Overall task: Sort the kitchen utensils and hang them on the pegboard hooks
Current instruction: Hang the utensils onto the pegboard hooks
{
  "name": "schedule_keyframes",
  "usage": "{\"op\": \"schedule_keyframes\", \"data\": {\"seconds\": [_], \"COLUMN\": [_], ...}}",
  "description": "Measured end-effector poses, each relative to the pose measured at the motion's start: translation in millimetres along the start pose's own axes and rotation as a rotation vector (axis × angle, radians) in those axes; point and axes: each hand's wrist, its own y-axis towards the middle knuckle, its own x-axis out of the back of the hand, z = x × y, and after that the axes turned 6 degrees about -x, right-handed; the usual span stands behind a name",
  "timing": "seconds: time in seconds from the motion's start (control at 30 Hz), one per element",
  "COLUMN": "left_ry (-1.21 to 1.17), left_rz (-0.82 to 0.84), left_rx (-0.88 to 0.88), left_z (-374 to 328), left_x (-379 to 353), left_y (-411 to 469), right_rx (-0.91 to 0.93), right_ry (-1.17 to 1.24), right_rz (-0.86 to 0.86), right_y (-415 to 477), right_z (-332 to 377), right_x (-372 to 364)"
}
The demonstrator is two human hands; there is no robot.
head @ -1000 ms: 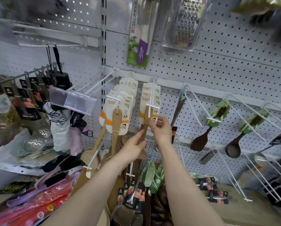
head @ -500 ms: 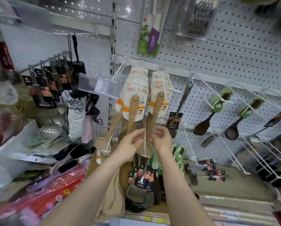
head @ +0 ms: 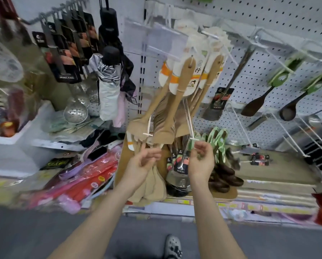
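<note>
Up on the pegboard, on two white hooks: wooden spatulas, hanging by the holes in their handles, wide heads down. Lower down, just under those wide heads: left grip, fingers softly bent and apart, nothing inside. Beside it: right grip, fingers curled in close, just below the white hook tip (too blurry to tell if clamped on anything). High above both grips: the spatula handles, well apart from the fingers. Behind the grips, on the shelf: a brown box with more spoons and shiny turners standing inside. Off to the right: dark spoons on more hooks. Down on the grey floor: one shoe.
</note>
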Motion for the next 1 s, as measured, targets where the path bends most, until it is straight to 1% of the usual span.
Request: {"op": "schedule_keyframes", "data": {"seconds": [0.1,0.27,0.4,0.5,0.63,0.73,0.83,1.0], "left_ry": [0.01,0.065,0.105,0.151,0.28,0.32,0.355,0.424], "left_rz": [-0.027,-0.114,-0.15,-0.172,-0.129,-0.104,-0.049,0.085], "left_rx": [0.048,0.137,0.221,0.258,0.283,0.289,0.293,0.288], "left_z": [35,81,110,123,145,163,170,183], "left_x": [15,34,44,48,53,55,51,43], "left_y": [-12,-24,-15,-6,8,16,26,52], "right_rx": [-0.064,-0.197,-0.256,-0.263,-0.224,-0.19,-0.185,-0.261], "right_ry": [-0.005,-0.094,-0.195,-0.277,-0.395,-0.472,-0.488,-0.463], "right_rz": [0.038,0.231,0.346,0.408,0.479,0.536,0.568,0.59], "right_y": [-22,-47,-48,-43,-35,-30,-24,-13], "right_z": [-22,-69,-98,-110,-125,-132,-136,-140], "right_x": [-7,-29,-43,-54,-72,-87,-102,-125]}}
